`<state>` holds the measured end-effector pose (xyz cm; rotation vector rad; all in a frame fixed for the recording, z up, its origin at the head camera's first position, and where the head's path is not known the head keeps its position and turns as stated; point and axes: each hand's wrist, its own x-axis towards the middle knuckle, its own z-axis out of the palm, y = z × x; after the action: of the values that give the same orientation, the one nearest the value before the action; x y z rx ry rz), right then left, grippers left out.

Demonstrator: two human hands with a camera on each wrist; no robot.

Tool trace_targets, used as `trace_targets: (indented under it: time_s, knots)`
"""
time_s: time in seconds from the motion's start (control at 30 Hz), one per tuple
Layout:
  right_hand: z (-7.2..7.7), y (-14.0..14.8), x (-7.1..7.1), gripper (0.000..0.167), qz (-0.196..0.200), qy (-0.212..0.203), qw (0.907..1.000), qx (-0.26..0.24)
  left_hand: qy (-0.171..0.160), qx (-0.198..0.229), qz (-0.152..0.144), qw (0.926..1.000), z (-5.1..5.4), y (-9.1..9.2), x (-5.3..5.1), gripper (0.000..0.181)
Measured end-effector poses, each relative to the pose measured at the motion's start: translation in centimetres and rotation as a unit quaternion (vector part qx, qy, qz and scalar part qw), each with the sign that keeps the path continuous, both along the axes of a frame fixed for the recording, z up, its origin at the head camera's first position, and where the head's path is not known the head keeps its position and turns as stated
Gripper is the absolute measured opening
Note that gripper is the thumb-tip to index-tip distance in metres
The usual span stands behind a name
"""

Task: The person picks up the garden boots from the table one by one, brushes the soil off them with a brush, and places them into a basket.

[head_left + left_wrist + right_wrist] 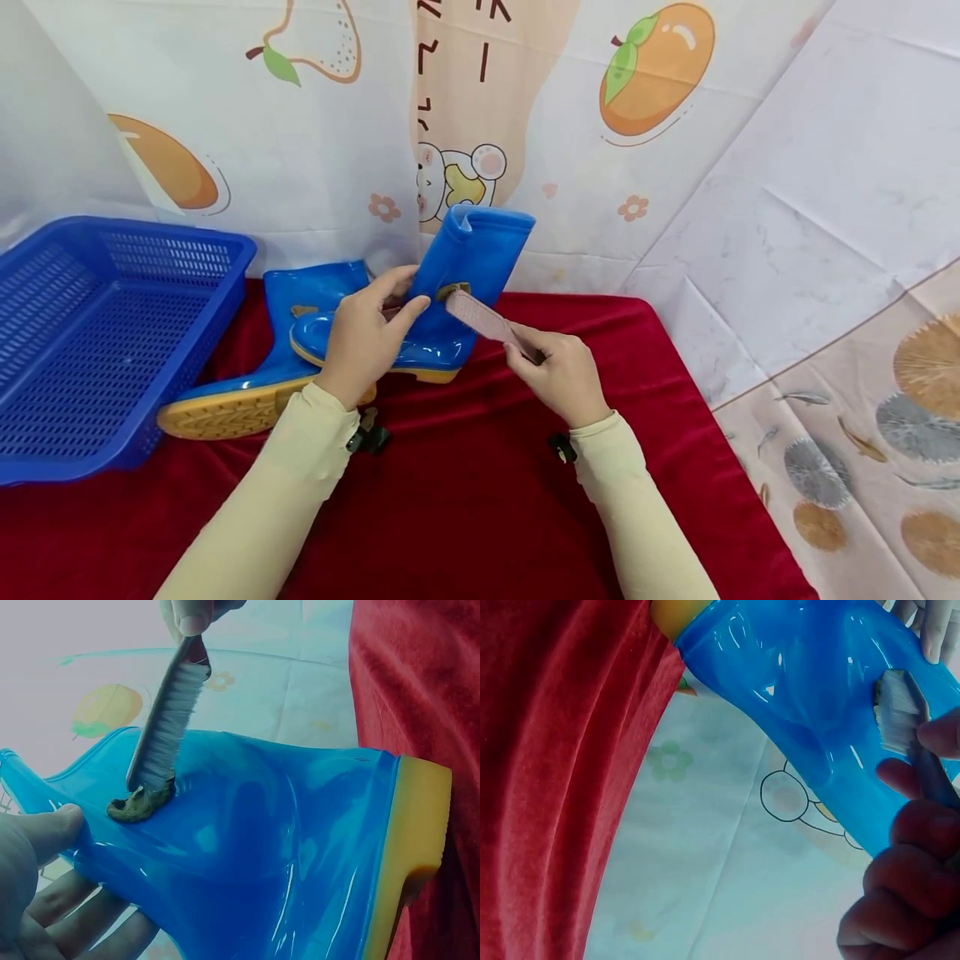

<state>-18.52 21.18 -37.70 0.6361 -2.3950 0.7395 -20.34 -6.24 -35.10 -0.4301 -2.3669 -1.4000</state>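
Note:
A blue rubber boot (487, 250) with a yellow sole stands tilted over the table, toe to the left. My left hand (367, 333) grips its shaft, thumb on the near side and fingers round behind. In my right hand (562, 375) is a pinkish scrubbing brush (480, 317), held by its handle. The white bristles (171, 724) touch a brown, mud-like lump (129, 809) on the shaft. Behind the left hand lies a second blue boot (315, 287), its yellow tread facing me and a brown patch (303, 310) on its shaft.
A blue perforated plastic basket (243, 250) stands at the left, beside the second boot's sole. Red cloth (465, 500) covers the table. A fruit-print curtain (315, 175) hangs right behind the boots, and a patterned sheet (847, 450) drops down at the right edge.

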Motion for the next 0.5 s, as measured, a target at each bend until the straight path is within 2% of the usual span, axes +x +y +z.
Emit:
trace_targets:
  time_s: [0.13, 0.3, 0.5]
  knots:
    - [0.04, -0.10, -0.06, 0.032, 0.019, 0.036, 0.9989, -0.026, -0.003, -0.001, -0.004, 1.0000, -0.06, -0.17, 0.05, 0.046]
    - [0.23, -0.51, -0.02, 0.037, 0.044, 0.079, 0.9938, -0.063, -0.009, -0.018, -0.025, 0.9995, 0.21, -0.17, 0.21, 0.043]
    - [0.25, -0.56, 0.25, 0.035, 0.023, 0.069, 0.9970, -0.026, -0.002, -0.024, -0.028, 0.9993, 0.34, -0.01, 0.08, 0.042]
